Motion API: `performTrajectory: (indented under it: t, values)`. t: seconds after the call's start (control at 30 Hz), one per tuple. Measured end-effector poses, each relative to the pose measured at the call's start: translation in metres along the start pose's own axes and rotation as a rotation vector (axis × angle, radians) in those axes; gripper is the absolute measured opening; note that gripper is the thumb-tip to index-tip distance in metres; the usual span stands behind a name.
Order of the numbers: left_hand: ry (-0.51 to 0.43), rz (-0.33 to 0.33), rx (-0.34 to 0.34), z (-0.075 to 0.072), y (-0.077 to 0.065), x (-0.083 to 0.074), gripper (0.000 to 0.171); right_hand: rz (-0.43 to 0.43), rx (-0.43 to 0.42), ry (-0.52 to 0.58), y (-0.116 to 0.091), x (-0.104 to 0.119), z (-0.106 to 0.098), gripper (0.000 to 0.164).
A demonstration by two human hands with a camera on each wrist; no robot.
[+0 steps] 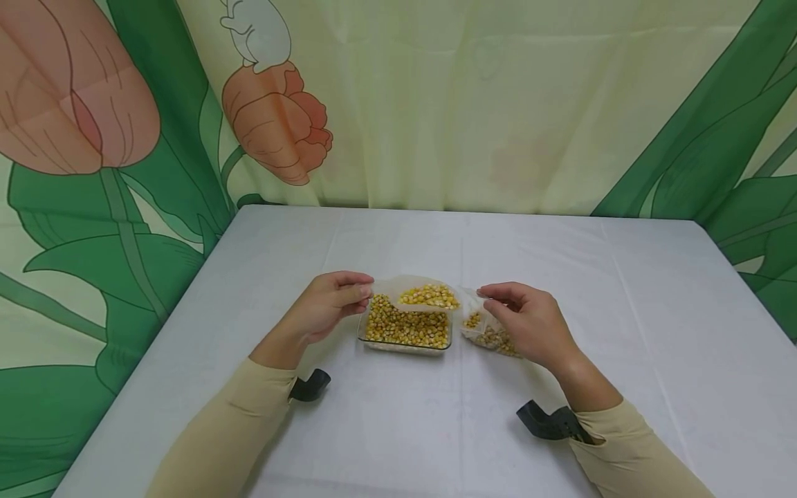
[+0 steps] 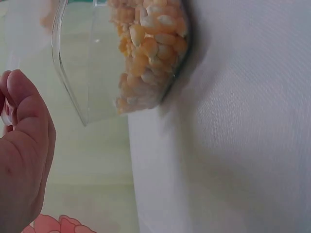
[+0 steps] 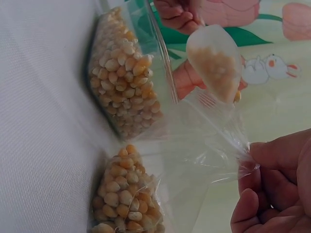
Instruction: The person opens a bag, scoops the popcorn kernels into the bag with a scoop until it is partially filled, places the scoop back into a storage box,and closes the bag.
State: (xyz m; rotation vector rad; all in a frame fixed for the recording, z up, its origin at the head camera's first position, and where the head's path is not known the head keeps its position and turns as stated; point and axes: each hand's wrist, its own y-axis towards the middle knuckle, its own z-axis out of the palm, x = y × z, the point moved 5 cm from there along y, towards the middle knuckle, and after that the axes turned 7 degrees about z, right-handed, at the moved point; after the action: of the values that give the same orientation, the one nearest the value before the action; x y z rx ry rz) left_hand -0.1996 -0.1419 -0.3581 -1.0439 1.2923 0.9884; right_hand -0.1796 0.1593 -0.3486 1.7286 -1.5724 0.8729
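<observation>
My left hand [image 1: 326, 301] pinches the handle end of a translucent white scoop [image 3: 211, 39], which carries yellow corn kernels [image 1: 429, 296]. The scoop is above a rectangular clear glass container [image 1: 405, 348] filled with more kernels, its bowl pointing right toward a clear plastic bag [image 3: 204, 150]. Between thumb and fingers, my right hand [image 1: 529, 318] pinches the bag's gathered upper edge. Kernels lie in the bottom of the bag, which rests on the table close to the container's right side. In the left wrist view, the scoop's handle is mostly hidden by my fingers.
A white cloth covers the table [image 1: 398, 429]. Behind it hangs a pale curtain [image 1: 467, 124] printed with tulips, green leaves and a rabbit. Black wrist mounts [image 1: 551, 422] protrude from both sleeves, low over the cloth.
</observation>
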Motion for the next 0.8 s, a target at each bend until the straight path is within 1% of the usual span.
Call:
performTrajectory:
  t: [0.13, 0.3, 0.5, 0.8]
  values:
    - [-0.005, 0.009, 0.006, 0.004, 0.002, 0.001, 0.030, 0.003, 0.003, 0.004, 0.000, 0.002, 0.000, 0.022]
    - [-0.001, 0.007, -0.005, 0.008, 0.003, 0.001, 0.030, 0.004, 0.005, 0.019, -0.001, 0.002, 0.000, 0.022]
    - [0.006, -0.001, -0.021, 0.013, 0.005, 0.001, 0.029, -0.020, -0.002, 0.024, -0.001, 0.004, 0.001, 0.021]
    - [0.029, -0.004, -0.018, 0.019, 0.005, 0.002, 0.027, -0.038, -0.012, 0.015, 0.000, 0.007, 0.001, 0.020]
